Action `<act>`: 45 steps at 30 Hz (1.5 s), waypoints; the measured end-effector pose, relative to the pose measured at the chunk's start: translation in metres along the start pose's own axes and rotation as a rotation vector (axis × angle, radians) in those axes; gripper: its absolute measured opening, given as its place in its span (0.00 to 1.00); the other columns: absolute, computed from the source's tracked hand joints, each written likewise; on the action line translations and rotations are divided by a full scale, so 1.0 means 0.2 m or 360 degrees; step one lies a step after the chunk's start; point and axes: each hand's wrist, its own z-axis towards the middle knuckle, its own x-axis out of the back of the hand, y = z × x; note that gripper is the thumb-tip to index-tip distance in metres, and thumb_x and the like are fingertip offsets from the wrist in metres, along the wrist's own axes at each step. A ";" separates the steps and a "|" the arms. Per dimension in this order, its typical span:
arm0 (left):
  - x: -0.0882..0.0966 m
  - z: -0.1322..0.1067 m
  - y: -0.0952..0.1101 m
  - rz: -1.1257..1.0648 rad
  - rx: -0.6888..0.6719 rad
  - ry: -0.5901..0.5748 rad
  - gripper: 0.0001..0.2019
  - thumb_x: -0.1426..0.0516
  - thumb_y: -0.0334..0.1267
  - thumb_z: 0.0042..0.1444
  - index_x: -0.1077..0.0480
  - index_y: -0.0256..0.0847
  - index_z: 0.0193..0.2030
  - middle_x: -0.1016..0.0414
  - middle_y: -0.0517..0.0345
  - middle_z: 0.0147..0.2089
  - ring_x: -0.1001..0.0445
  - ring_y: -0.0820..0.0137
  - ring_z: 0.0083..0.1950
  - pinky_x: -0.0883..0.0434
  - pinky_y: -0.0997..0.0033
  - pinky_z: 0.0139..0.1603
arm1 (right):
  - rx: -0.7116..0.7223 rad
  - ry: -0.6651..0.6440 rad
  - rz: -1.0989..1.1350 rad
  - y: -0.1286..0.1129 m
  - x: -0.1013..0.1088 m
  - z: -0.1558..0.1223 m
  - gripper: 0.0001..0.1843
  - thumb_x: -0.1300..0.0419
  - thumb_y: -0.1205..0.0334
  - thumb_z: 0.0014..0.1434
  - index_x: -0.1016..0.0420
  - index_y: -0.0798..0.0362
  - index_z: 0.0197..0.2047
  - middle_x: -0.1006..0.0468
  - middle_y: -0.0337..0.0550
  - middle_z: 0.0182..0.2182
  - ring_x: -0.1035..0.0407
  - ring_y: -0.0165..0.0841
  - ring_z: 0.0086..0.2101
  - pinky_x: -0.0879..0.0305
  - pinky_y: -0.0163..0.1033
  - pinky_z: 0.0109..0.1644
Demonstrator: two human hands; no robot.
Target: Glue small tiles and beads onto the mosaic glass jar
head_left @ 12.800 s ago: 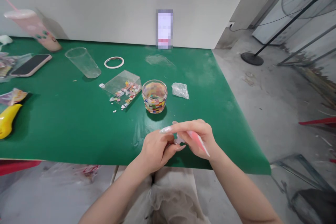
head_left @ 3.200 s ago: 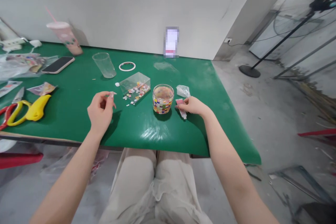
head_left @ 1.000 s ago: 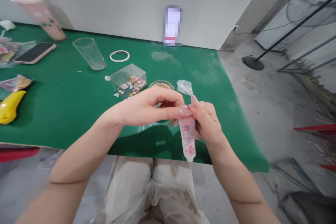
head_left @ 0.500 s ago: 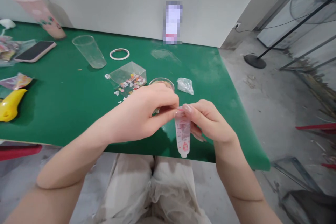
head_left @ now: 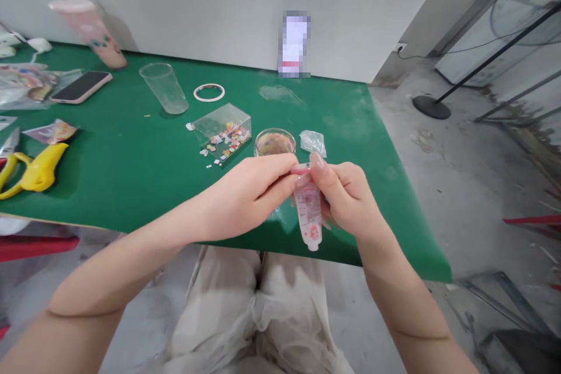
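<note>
In the middle of the frame, the left hand (head_left: 252,196) hid the lower part of the glass bowl (head_left: 275,139). Fingertips covered part of the tube's (head_left: 310,216) upper end, its print too small to read, and fingers of the right hand (head_left: 346,190) were partly hidden behind it. At upper centre, a phone (head_left: 294,44) was blurred into blocks. The left edge cut off a plastic bag (head_left: 21,83); the right edge cut off a black pole (head_left: 495,56).
</note>
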 end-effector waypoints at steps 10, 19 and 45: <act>-0.02 -0.04 0.00 -0.0453 0.0064 -0.0116 0.17 0.50 0.38 0.66 0.42 0.40 0.24 0.39 0.68 0.18 0.39 0.80 0.20 0.39 0.79 0.23 | -0.0184 -0.0562 0.0095 -0.07 0.08 -0.03 0.24 0.50 0.49 0.68 0.32 0.54 0.25 0.35 0.30 0.09 0.39 0.21 0.10 0.44 0.25 0.14; -0.01 -0.08 0.04 -0.1138 0.0274 -0.0333 0.19 0.50 0.49 0.65 0.41 0.40 0.27 0.39 0.68 0.19 0.37 0.79 0.19 0.35 0.81 0.20 | 0.0059 -0.0461 0.0535 0.01 -0.03 -0.07 0.30 0.51 0.49 0.68 0.37 0.53 0.17 0.39 0.31 0.08 0.42 0.22 0.09 0.47 0.26 0.11; 0.03 -0.10 -0.02 -0.0488 0.0184 -0.0073 0.12 0.47 0.35 0.59 0.35 0.37 0.24 0.44 0.67 0.21 0.46 0.79 0.23 0.44 0.79 0.23 | -0.0292 -0.0329 0.0154 -0.06 -0.06 -0.02 0.28 0.53 0.43 0.67 0.27 0.55 0.28 0.31 0.33 0.13 0.39 0.22 0.13 0.43 0.27 0.16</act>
